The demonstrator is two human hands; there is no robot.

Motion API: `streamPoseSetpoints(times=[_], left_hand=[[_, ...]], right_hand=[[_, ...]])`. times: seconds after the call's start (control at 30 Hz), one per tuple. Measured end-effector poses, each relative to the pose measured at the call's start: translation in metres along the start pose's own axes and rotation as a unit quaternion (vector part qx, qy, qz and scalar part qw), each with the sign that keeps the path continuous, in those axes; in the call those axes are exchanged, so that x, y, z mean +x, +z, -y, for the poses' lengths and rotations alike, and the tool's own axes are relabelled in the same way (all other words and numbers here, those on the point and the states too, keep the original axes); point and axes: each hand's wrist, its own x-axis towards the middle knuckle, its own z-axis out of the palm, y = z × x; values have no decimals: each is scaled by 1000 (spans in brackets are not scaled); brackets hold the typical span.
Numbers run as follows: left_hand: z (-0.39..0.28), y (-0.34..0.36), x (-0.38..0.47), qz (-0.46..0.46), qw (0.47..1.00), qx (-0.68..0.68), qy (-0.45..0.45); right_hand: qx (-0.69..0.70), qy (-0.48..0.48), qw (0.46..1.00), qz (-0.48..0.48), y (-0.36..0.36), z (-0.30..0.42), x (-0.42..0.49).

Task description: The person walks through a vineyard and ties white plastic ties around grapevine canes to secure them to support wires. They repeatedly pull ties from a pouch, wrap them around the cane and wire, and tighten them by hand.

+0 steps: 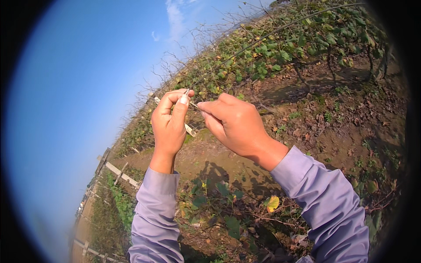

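Observation:
Both my hands are raised in front of a row of leafy vines. My left hand [171, 121] pinches a small, thin, pale object [187, 92] between thumb and forefinger; its exact kind cannot be told. Close by on the right, my right hand [233, 123] pinches the end of a thin stem-like strip [194, 105], which runs up towards the left thumb. A dark trellis wire [243, 49] slants from the upper right down to my left fingertips. Whether the wire touches the fingers is unclear.
Leafy vines [263, 62] fill the upper right above brown soil [210, 154] with fallen leaves. A pale post [190, 130] shows behind my hands. Concrete posts and rails [121, 174] stand at the lower left. A yellow leaf [272, 203] hangs on low growth between my forearms.

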Motion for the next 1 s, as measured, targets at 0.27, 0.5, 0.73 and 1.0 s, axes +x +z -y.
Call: streamPoseSetpoints(times=[0.27,0.5,0.73,1.0], left_hand=[[4,0,-1,4,1000,-3,-4],[9,3,1,10,999,-22,22],[17,12,1,-28,999,10,14],[23,21,-3,-60,997,-34,-46]], right_hand=[[84,115,990,-16,-4,-1,1],[161,194,967,-22,-7,-12,4],[122,158,980,-16,-13,-13,1],[46,30,998,0,-13,-6,-6]])
